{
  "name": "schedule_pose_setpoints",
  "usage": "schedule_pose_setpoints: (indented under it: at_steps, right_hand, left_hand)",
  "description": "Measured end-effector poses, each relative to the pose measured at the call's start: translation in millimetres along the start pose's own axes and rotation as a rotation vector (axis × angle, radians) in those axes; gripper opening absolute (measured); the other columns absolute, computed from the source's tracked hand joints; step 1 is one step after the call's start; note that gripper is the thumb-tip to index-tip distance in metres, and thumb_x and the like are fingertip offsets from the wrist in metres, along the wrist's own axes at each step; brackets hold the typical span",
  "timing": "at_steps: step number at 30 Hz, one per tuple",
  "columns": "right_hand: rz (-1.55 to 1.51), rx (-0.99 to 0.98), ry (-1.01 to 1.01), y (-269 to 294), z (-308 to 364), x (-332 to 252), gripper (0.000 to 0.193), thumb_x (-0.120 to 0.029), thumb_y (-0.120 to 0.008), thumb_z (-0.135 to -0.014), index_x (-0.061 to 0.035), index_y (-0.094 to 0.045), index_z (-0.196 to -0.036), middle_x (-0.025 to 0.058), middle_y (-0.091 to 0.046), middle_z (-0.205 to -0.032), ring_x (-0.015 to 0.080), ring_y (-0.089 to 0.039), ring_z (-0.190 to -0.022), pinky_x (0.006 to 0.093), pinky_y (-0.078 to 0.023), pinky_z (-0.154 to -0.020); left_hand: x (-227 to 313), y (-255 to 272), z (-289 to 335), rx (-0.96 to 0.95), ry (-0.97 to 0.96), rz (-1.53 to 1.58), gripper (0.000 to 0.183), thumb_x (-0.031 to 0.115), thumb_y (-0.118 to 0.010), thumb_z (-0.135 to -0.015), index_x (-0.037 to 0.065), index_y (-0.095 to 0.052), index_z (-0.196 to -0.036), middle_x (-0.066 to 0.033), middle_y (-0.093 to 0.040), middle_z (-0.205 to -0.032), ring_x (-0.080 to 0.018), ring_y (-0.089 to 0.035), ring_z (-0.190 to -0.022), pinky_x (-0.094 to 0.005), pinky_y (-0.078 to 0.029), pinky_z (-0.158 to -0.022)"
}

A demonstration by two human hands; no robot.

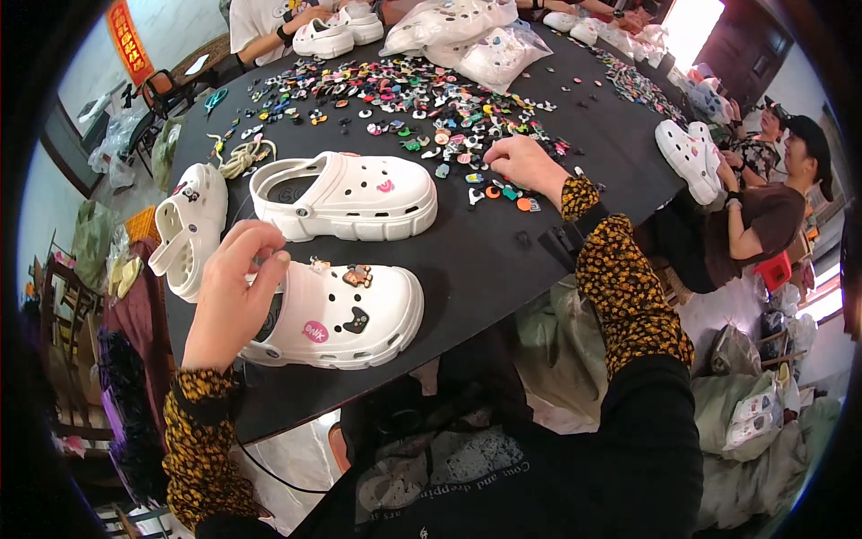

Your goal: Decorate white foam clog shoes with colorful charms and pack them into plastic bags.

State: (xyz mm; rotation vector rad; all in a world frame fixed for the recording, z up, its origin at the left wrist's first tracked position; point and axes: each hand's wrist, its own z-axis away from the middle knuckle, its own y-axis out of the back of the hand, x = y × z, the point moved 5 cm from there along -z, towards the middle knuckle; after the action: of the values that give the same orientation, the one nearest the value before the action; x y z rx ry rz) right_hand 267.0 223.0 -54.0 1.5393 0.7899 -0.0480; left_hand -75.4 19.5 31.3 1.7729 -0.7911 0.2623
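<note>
Nearest me on the black table lies a white clog (395, 305) bearing several charms, among them a black game-controller charm (356, 320), a pink oval one (315, 331) and a brown figure (357, 275). Over its heel end, my left hand (235, 292) is closed, thumb and forefinger together; anything pinched there is too small to make out. Behind it stands a second white clog (359, 193) with a pink charm. My right hand (528, 164) reaches to the near edge of a heap of loose shoe charms (422, 99), its fingers curled down, their tips partly hidden.
Another white clog (193, 225) stands at the table's left edge, beside a coil of cream cord (244, 157). Teal scissors (215, 101) lie farther back. Plastic-bagged clogs (467, 40) sit behind the charms. Co-workers hold white clogs across the table and at the right (691, 157).
</note>
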Motion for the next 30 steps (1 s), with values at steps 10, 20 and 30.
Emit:
schedule_pose_setpoints:
  at_steps: [10,20,30]
  right_hand:
    - [0.106,0.093,0.167,-22,-23,-13,0.019,-0.008,-0.056,-0.08,-0.0023,-0.067,-0.094,0.0194,-0.066,-0.086,0.0347,-0.063,-0.085,0.0413,-0.049,-0.077]
    - [0.117,0.049,0.104,-24,-31,-1,0.015,-0.015,-0.065,-0.075,-0.001,-0.068,-0.08,0.0168,-0.065,-0.082,0.0329,-0.063,-0.082,0.0418,-0.048,-0.075]
    - [-0.483,-0.034,-0.125,3,-12,-35,0.027,-0.014,-0.063,-0.076,0.0072,-0.068,-0.094,0.0064,-0.063,-0.066,0.0091,-0.054,-0.06,0.0252,-0.042,-0.056]
  left_hand:
    - [-38,-21,-32,-0.261,0.113,0.039,0.04,0.014,-0.058,-0.086,0.005,-0.051,-0.124,-0.0136,-0.056,-0.123,-0.0272,-0.053,-0.111,-0.033,-0.044,-0.087]
    - [-32,-23,-38,-0.319,0.185,0.02,0.045,0.021,-0.058,-0.086,0.004,-0.048,-0.127,-0.0153,-0.052,-0.128,-0.0306,-0.05,-0.115,-0.0369,-0.041,-0.095]
    - [-27,-18,-50,-0.287,0.004,-0.046,0.04,0.02,-0.058,-0.083,-0.001,-0.053,-0.117,-0.0179,-0.061,-0.096,-0.0304,-0.059,-0.086,-0.0383,-0.047,-0.078]
